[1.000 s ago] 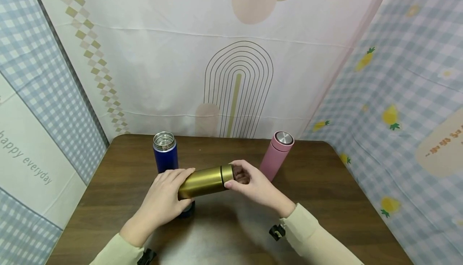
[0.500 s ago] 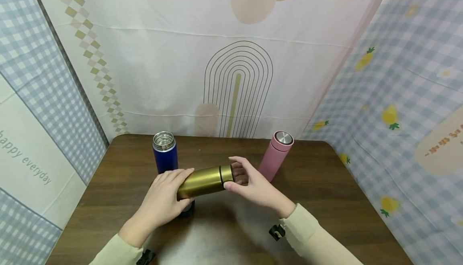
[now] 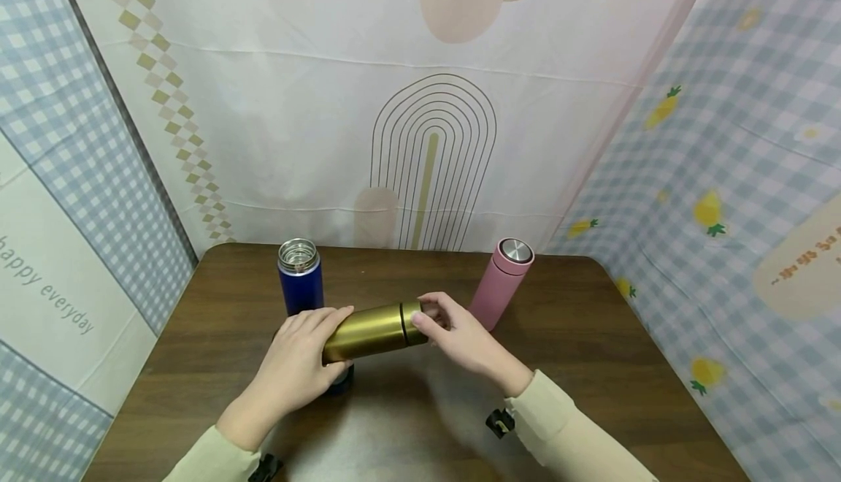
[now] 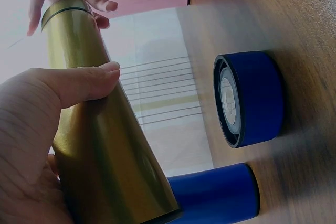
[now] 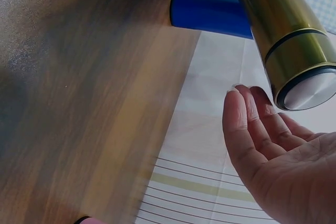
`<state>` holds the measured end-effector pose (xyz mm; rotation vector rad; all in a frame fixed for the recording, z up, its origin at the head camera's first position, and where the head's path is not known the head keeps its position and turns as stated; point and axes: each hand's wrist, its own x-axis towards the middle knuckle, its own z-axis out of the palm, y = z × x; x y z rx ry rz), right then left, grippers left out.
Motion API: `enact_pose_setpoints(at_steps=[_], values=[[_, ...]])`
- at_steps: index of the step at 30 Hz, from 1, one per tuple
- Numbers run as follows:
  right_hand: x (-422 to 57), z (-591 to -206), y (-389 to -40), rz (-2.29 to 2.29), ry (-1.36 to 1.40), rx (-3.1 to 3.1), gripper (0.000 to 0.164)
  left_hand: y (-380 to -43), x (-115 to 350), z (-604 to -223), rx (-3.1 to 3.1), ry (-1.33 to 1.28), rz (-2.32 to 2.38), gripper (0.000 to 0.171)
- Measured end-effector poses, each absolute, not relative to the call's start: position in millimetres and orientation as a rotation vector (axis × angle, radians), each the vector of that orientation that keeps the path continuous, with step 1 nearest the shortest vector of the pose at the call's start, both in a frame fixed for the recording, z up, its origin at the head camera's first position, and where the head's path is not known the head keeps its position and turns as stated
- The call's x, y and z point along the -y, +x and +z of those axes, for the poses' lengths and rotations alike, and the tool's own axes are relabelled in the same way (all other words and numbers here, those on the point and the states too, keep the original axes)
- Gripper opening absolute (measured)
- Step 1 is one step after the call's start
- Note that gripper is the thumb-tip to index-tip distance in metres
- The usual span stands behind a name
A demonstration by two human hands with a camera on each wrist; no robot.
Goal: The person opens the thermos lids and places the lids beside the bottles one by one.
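My left hand (image 3: 298, 358) grips a gold vacuum flask (image 3: 368, 330) by its lower body, thumb laid along the side in the left wrist view. The flask is held tilted above the table, its lidded end pointing right. A dark ring parts the gold lid (image 5: 302, 59) from the body, and a silver disc tops it. My right hand (image 3: 463, 339) is at that lid, its fingers loosely bent and spread beside it in the right wrist view. Behind the left hand stands a blue flask (image 3: 302, 288) without its lid, steel mouth showing.
The blue lid (image 4: 252, 100) lies inside-up on the wooden table (image 3: 558, 365), below the gold flask and partly hidden in the head view. A pink flask (image 3: 499, 288) with its lid on stands behind the right hand. A printed cloth (image 3: 296, 139) hangs behind the table.
The right hand's fingers opened away from the lid half a second ago, then the hand shifted and its thumb came over the lid's near side. The left hand and gold flask stay nearly still.
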<state>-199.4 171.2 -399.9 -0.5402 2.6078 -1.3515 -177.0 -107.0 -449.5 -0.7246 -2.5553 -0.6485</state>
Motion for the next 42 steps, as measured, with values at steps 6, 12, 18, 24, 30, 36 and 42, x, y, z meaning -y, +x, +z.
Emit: enact_pose_setpoints(at_steps=[6,12,18,24,30,36,42], values=[[-174.2,-411.5,-204.9,-1.305,-0.528,-2.662,0.053,-177.2,106.4,-449.6,2.549,-0.734,-0.65,0.082],[-174.5,-411.1,-204.1,-1.307,-0.533,-2.655,0.053,-177.2,106.3,-449.6,2.561,-0.731,-0.647,0.082],[-174.0,-409.5,-202.9,-1.343,-0.532,-2.631,0.052,-176.5,106.3,-448.5,2.558,-0.729,-0.652,0.082],[-175.3,-410.0,-202.6,-1.367,-0.583,-2.588,0.051,-176.4,106.2,-448.5,2.562,-0.727,-0.64,0.082],[-179.3,-412.4,-203.0,-1.418,-0.72,-2.513,0.052,-175.7,106.2,-447.9,2.58,-0.725,-0.646,0.083],[-182.6,-414.0,-202.3,-1.4,-0.787,-2.484,0.061,-175.3,106.0,-447.7,2.608,-0.73,-0.64,0.083],[-181.2,-410.0,-200.7,-1.4,-0.683,-2.53,0.058,-175.9,105.1,-447.9,2.594,-0.741,-0.634,0.083]])
